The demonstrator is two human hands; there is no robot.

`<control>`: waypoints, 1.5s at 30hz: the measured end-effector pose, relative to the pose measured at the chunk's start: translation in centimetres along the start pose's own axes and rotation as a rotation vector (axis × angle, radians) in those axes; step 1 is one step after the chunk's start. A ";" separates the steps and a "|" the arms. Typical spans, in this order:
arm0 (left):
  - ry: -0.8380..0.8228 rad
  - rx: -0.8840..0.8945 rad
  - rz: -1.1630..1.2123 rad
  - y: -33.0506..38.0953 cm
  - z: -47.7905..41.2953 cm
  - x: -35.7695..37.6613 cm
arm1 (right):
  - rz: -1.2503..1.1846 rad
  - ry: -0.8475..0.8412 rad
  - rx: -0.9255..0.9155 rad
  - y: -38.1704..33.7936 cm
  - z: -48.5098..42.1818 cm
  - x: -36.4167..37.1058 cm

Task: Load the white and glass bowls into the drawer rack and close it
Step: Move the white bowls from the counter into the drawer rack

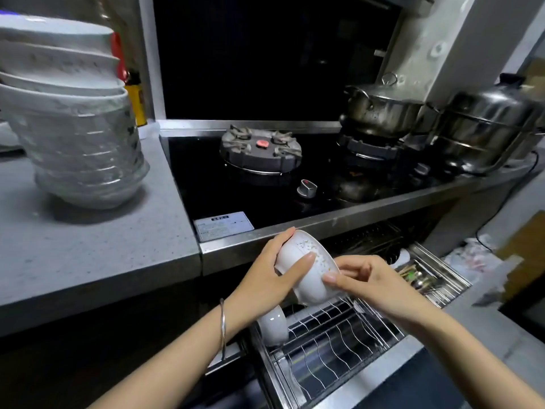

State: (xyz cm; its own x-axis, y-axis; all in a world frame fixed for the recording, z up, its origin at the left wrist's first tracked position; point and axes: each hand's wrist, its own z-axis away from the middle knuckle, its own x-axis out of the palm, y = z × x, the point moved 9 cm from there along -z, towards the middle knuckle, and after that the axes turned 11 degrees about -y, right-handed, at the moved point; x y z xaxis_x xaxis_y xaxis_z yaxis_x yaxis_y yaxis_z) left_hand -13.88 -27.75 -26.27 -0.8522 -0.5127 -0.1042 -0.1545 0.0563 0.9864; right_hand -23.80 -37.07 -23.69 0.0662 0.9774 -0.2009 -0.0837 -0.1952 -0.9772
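A white bowl [306, 278] with small speckles is tipped on its side above the pulled-out wire drawer rack [333, 346]. My left hand [265, 276] grips its base and side, and my right hand [374, 278] pinches its rim from the right. Another white bowl [272, 324] stands on edge at the rack's left end. A tall stack of white and glass bowls [73, 119] sits on the grey counter [88, 255] at the left.
A black gas hob [262, 152] with a knob lies behind the rack. Steel pots [380, 104] stand at the back right. A cutlery tray [424, 276] fills the drawer's right part. Plastic bags and cardboard lie on the floor at the right.
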 end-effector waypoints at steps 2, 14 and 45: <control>-0.023 -0.028 0.048 -2.3 0.1 0.8 | -0.034 -0.002 0.030 2.4 0.2 -0.1; -0.151 -0.237 -0.224 -17.0 0.7 3.3 | -0.110 0.054 0.335 17.3 -1.4 -1.5; -0.250 -0.199 -1.155 -25.1 -0.2 2.5 | -0.432 0.240 0.709 31.2 -10.4 -3.5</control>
State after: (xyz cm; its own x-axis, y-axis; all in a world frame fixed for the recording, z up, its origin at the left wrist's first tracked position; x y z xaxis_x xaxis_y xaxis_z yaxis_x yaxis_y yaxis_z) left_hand -12.04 -30.56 -51.23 -0.3379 0.0090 -0.9411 -0.8309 -0.4725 0.2938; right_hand -16.32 -47.45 -54.20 0.4367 0.8950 0.0908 -0.5981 0.3643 -0.7139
